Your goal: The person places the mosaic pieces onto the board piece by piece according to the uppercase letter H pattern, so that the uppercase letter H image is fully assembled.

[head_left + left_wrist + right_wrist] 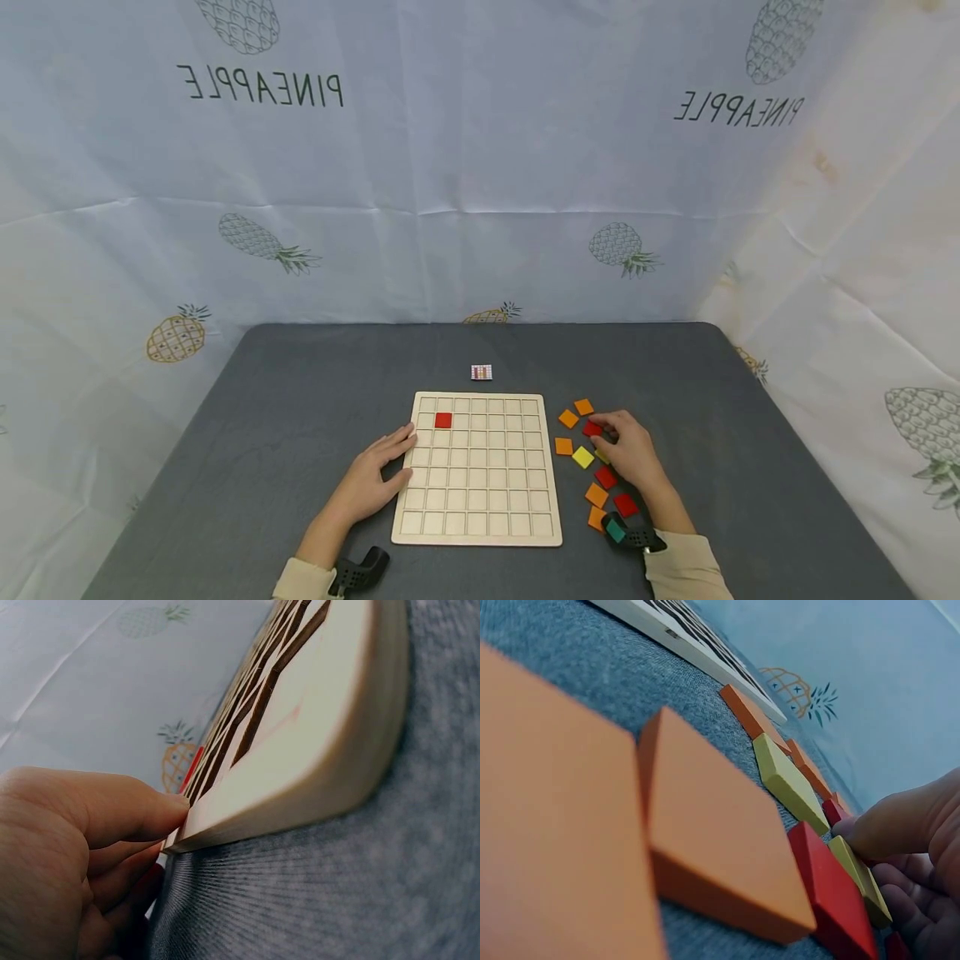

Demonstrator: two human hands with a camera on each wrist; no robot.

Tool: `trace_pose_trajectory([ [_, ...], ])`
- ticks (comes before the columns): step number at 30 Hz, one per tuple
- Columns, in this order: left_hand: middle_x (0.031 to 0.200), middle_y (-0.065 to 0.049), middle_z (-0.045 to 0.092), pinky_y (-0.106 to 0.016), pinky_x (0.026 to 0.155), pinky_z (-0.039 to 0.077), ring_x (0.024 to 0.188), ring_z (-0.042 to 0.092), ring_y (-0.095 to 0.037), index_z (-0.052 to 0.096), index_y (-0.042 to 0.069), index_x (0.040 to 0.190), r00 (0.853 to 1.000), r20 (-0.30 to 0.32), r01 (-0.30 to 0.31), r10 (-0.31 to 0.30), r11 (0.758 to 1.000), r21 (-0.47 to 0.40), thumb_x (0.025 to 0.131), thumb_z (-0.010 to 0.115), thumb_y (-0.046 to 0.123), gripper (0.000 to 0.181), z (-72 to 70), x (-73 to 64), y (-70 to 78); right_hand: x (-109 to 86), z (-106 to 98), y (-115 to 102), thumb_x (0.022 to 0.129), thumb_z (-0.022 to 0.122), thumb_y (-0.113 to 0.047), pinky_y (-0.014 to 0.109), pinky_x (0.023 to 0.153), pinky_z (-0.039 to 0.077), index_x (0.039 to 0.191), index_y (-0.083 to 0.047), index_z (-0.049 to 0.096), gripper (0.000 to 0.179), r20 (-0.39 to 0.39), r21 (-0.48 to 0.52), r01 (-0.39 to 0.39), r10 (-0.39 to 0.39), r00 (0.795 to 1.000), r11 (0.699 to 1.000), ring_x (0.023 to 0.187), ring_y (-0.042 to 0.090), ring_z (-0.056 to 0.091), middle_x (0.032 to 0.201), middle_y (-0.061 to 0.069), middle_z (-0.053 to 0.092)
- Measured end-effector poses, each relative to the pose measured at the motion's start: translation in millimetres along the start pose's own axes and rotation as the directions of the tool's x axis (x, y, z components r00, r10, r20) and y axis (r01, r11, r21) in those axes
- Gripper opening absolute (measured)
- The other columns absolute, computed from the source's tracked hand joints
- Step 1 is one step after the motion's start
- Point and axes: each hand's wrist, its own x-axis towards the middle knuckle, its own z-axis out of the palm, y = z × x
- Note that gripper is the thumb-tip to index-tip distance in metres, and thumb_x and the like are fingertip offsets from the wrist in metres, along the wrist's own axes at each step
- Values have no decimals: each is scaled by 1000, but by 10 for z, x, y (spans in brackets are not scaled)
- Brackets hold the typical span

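A pale wooden grid board point(477, 535) lies on the dark table, a red square tile point(443, 421) in one of its upper left cells. Along its left edge rests my left hand point(369, 479), thumb and fingers spread and touching the rim. In the left wrist view the thumb point(146, 806) meets the board's side point(337, 776). To the right of the board, my right hand point(628, 450) pinches a red tile point(592, 427) between thumb and index finger, low at the table. A yellow tile point(859, 877) lies beneath that hand, partly covered in the head view.
Several loose tiles lie around the right hand: orange point(564, 447), yellow point(582, 457) and red point(626, 505). A small patterned card point(482, 372) lies beyond the board. Printed cloth point(450, 167) hangs behind the table point(315, 375). Each wrist wears a black camera mount point(362, 570).
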Motion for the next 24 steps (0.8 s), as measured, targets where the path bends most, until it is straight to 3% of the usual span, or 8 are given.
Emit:
trace_pose_trajectory([
  [13,145,-7,47,-50,112,31,134,42,-30,55,4,133,1000,-1,2,-2,1000,3,85,65,15,50,-7,4,12,4,13,-94,83,72,-10,43,77,53,114,-7,68,32,-83,-1,95,-94,992,996,92,26,59,108,10,59],
  [24,144,-7,47,-49,112,31,134,43,-30,56,4,133,1000,-11,-12,13,1000,14,86,66,17,50,2,0,-7,-32,73,-340,81,74,-11,35,75,54,113,-10,70,32,-40,58,146,-144,989,988,90,19,59,104,3,59],
])
